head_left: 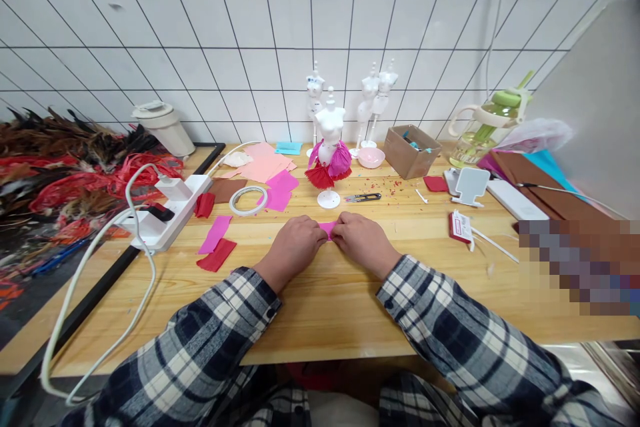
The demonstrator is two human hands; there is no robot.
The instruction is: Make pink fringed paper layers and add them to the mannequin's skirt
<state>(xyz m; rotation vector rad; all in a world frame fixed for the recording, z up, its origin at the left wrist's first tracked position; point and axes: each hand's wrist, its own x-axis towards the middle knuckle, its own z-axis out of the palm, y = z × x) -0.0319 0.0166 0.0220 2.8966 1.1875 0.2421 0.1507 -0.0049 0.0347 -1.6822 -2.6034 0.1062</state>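
My left hand (293,247) and my right hand (364,241) meet at the middle of the wooden table (320,307), fingers pinched on a small pink piece of fabric (329,227) held between them. Just beyond stands a white mini mannequin (330,127) on a round base, wearing a pink and red ruffled skirt (329,165). Small thread snips (363,197) lie right of its base.
Pink and red fabric scraps (216,245), a tape roll (249,200) and a white power strip (173,210) lie left. Feathers (65,167) pile at far left. More mannequins (375,97), a pink bowl (371,157), a cardboard box (413,150) and a green bottle (493,123) stand behind.
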